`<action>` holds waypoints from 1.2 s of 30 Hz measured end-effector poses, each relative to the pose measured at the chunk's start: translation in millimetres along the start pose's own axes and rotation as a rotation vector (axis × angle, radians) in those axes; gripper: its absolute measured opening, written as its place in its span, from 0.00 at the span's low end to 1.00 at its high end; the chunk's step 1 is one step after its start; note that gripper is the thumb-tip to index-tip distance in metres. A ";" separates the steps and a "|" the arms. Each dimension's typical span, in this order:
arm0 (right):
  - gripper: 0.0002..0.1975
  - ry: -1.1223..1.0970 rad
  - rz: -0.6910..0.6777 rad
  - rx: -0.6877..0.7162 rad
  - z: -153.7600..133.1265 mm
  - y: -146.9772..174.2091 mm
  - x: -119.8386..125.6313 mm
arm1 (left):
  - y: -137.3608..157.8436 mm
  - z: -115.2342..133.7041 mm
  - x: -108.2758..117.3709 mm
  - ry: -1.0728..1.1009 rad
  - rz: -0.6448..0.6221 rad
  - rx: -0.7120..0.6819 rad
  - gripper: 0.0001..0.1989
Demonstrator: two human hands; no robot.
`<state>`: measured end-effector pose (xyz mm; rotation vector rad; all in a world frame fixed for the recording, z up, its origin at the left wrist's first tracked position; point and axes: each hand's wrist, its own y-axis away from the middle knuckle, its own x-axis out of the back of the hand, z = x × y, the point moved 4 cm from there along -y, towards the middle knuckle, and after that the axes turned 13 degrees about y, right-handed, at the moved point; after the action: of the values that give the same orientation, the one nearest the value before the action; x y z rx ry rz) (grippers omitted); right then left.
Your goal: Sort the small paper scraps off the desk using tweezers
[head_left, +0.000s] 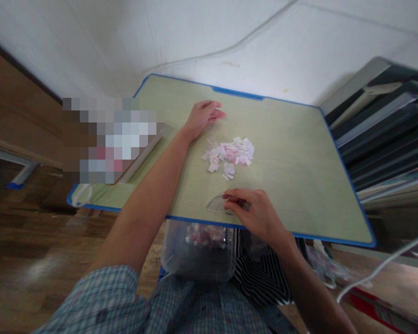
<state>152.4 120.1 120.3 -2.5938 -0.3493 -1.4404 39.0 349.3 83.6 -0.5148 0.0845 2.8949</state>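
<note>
A clear protractor (pixel 216 203) with a curved, marked edge lies close to the front edge of the pale green board (pixel 292 153). My right hand (pixel 256 211) pinches it at its right side, and the fingers hide that part. Beyond it is a loose pile of small white and pinkish paper scraps (pixel 230 152), with a few scraps lying a little nearer to me. My left hand (pixel 206 116) rests on the board behind and left of the pile. Its fingers are loosely stretched out, holding nothing.
A pixelated area covers most of a flat, thin-edged object (pixel 139 160) on the board's left. Dark trays or files (pixel 386 125) stand at the right. Below the front edge are a clear plastic bin (pixel 198 264) and black-and-white striped fabric (pixel 261 273). A wall stands behind.
</note>
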 end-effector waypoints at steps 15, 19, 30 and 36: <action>0.07 -0.013 -0.065 0.067 -11.2 6.7 -5.6 | 1.8 1.7 -1.6 0.003 -0.011 -0.015 0.08; 0.07 0.026 -0.088 0.121 -14.7 13.4 -4.4 | 0.3 0.2 -0.6 0.009 -0.005 -0.009 0.08; 0.07 0.027 0.212 0.000 16.4 15.5 22.1 | -3.7 -1.5 1.1 -0.013 -0.028 -0.023 0.09; 0.09 0.145 0.399 0.043 38.2 4.1 33.9 | -4.2 -2.5 1.3 0.005 -0.028 -0.036 0.08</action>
<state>201.9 129.9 129.0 -2.3318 0.1482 -1.4402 39.5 353.4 80.8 -0.5250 0.0263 2.8731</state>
